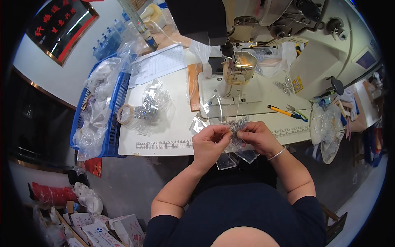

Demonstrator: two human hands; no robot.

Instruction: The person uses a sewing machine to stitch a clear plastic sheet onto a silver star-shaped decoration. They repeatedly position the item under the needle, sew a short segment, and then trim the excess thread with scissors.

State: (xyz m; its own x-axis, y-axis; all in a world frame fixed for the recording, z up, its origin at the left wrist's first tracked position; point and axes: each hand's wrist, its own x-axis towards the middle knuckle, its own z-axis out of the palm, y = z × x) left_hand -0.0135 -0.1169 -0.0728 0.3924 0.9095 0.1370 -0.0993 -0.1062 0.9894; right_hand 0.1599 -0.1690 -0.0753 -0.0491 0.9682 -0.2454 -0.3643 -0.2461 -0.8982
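Note:
At the table's front edge, my hands hold a silvery, sparkling piece with clear plastic strips [240,123]. My left hand [210,142] has its thumb and fingertips pinched at the left side of the sparkling part; exactly what lies in the pinch is too small to tell. Gripping the same piece from the other side is my right hand [259,138], thumb on top. Clear strips stick out above and below the hands. Just beyond stands the sewing machine [242,68], with threads running from it toward the piece.
Left on the table lie similar sparkling clear pieces [150,107] and a tape roll [125,114]. A blue basket [113,119] holds plastic-wrapped items. At right are a yellow pen [284,111], thread snips [297,113] and another sparkling piece [284,85]. A printed ruler [164,145] edges the table.

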